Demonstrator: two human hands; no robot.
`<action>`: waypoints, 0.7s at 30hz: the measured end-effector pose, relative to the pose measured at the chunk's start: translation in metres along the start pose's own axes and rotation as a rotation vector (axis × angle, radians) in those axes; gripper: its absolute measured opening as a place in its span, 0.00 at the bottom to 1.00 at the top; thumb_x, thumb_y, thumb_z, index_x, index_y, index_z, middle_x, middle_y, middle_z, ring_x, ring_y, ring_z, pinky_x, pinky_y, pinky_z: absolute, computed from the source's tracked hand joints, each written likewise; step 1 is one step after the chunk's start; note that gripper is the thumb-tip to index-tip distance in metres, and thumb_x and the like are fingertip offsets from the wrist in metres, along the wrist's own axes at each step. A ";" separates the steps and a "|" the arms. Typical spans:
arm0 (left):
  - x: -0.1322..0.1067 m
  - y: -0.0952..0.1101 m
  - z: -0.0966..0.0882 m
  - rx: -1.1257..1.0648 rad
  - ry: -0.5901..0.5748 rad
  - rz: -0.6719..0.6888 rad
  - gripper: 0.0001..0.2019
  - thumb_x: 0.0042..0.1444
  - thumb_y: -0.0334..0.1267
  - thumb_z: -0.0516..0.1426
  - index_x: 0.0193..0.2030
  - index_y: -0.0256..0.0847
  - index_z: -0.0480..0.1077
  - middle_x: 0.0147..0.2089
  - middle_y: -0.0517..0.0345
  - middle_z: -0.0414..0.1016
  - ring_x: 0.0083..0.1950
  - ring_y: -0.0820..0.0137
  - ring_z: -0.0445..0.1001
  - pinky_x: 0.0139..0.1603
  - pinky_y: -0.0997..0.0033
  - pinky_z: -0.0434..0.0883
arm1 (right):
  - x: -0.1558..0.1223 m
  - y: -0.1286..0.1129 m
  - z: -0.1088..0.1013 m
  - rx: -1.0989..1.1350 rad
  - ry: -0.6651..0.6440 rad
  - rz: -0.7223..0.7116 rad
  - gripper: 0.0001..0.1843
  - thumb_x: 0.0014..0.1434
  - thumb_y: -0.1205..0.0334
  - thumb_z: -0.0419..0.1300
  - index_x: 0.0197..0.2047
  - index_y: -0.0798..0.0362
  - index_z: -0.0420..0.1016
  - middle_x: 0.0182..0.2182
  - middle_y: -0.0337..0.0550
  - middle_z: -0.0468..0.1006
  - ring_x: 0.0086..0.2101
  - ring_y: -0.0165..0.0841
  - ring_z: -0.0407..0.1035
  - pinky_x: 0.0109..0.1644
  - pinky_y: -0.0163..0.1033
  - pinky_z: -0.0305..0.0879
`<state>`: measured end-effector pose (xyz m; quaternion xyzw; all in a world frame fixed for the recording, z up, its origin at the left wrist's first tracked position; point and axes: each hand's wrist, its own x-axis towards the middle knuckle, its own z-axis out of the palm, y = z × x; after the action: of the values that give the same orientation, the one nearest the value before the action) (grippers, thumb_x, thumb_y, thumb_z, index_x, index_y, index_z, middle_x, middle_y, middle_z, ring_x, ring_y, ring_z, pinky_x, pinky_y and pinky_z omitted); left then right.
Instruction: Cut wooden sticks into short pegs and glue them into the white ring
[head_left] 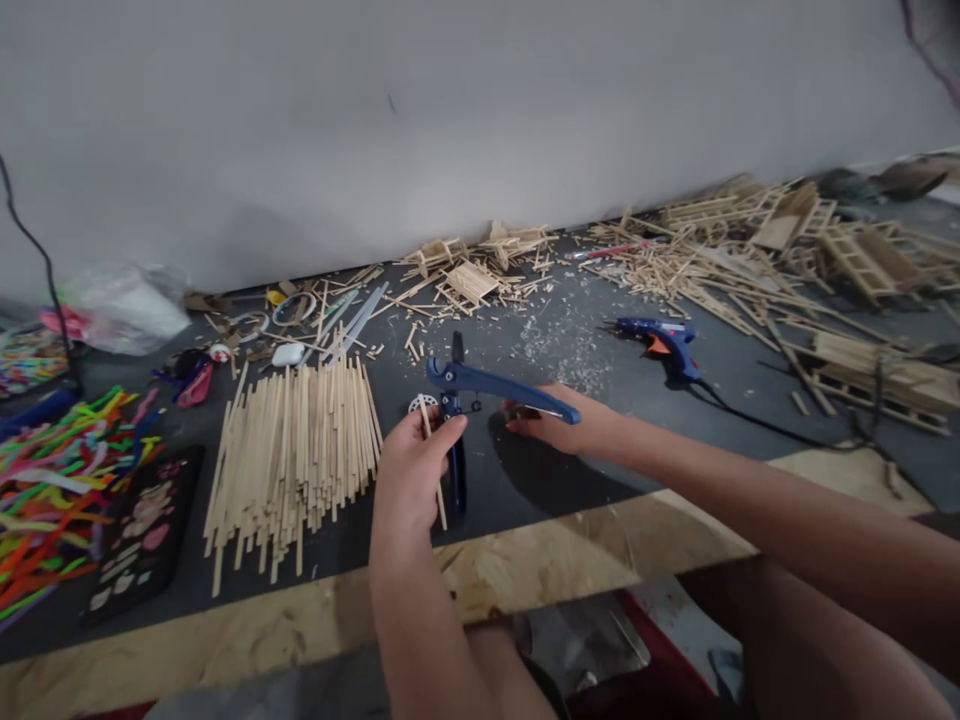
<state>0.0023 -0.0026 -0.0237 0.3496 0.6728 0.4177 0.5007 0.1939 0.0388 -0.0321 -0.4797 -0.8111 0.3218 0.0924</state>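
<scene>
By desk edge | stick in L hand, btwn thumb + fingers

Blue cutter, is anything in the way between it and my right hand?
Nothing visible stands between your right hand and the blue cutter; its upper handle crosses in front of that hand, though I can't tell whether they touch. Your left hand, holding a stick, is by the lower handle.
</scene>
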 end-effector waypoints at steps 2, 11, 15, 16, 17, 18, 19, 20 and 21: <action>-0.004 -0.001 0.005 -0.060 -0.015 0.028 0.17 0.39 0.42 0.64 0.37 0.38 0.70 0.25 0.66 0.68 0.21 0.80 0.62 0.21 0.81 0.54 | -0.008 0.003 -0.003 0.140 0.066 0.031 0.16 0.55 0.55 0.57 0.46 0.52 0.71 0.34 0.43 0.78 0.34 0.35 0.71 0.36 0.36 0.63; -0.009 -0.008 0.041 -0.094 -0.194 0.165 0.17 0.41 0.45 0.63 0.36 0.38 0.69 0.26 0.62 0.71 0.26 0.73 0.70 0.28 0.75 0.64 | -0.060 0.008 -0.022 1.433 -0.136 0.197 0.43 0.52 0.29 0.35 0.49 0.55 0.69 0.49 0.55 0.72 0.47 0.45 0.69 0.40 0.46 0.70; -0.011 -0.007 0.059 0.126 -0.100 0.294 0.17 0.42 0.46 0.63 0.37 0.38 0.70 0.25 0.63 0.69 0.25 0.76 0.65 0.26 0.78 0.61 | -0.072 0.009 -0.023 1.586 -0.227 0.102 0.23 0.55 0.54 0.49 0.52 0.53 0.67 0.55 0.49 0.68 0.54 0.45 0.63 0.50 0.53 0.65; -0.011 -0.006 0.064 0.141 -0.087 0.307 0.17 0.43 0.46 0.63 0.38 0.38 0.70 0.25 0.63 0.69 0.25 0.76 0.65 0.26 0.78 0.61 | -0.073 0.010 -0.023 1.607 -0.224 0.097 0.22 0.53 0.61 0.51 0.52 0.53 0.68 0.55 0.47 0.68 0.54 0.44 0.63 0.50 0.53 0.64; -0.012 -0.006 0.068 0.142 -0.079 0.317 0.17 0.43 0.46 0.62 0.38 0.38 0.70 0.26 0.63 0.69 0.25 0.76 0.65 0.26 0.78 0.61 | -0.074 0.011 -0.022 1.628 -0.215 0.102 0.23 0.51 0.64 0.51 0.51 0.53 0.69 0.54 0.47 0.69 0.54 0.43 0.63 0.50 0.53 0.64; -0.012 -0.006 0.072 0.132 -0.074 0.328 0.18 0.44 0.46 0.62 0.39 0.38 0.70 0.26 0.62 0.70 0.25 0.75 0.66 0.26 0.77 0.62 | -0.074 0.012 -0.020 1.649 -0.203 0.113 0.23 0.49 0.66 0.51 0.50 0.52 0.70 0.54 0.46 0.69 0.53 0.43 0.64 0.50 0.53 0.65; -0.012 -0.006 0.076 0.117 -0.076 0.338 0.18 0.44 0.46 0.62 0.40 0.39 0.70 0.27 0.62 0.70 0.26 0.75 0.67 0.27 0.77 0.62 | -0.074 0.013 -0.019 1.672 -0.192 0.123 0.23 0.49 0.66 0.52 0.49 0.52 0.71 0.53 0.47 0.70 0.52 0.43 0.65 0.49 0.53 0.65; -0.011 -0.006 0.080 0.102 -0.086 0.343 0.18 0.45 0.46 0.62 0.40 0.39 0.69 0.27 0.61 0.70 0.26 0.74 0.67 0.27 0.77 0.63 | -0.074 0.013 -0.017 1.695 -0.181 0.127 0.22 0.48 0.66 0.52 0.48 0.52 0.71 0.51 0.47 0.72 0.50 0.43 0.67 0.49 0.52 0.66; -0.010 -0.006 0.083 0.086 -0.101 0.344 0.18 0.45 0.46 0.62 0.41 0.39 0.69 0.28 0.60 0.70 0.27 0.74 0.68 0.27 0.76 0.63 | -0.074 0.013 -0.015 1.717 -0.171 0.123 0.22 0.48 0.66 0.52 0.47 0.52 0.72 0.50 0.47 0.73 0.49 0.42 0.68 0.48 0.50 0.66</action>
<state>0.0845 0.0031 -0.0378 0.5012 0.5945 0.4497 0.4396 0.2487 -0.0124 -0.0162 -0.2611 -0.2643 0.8624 0.3438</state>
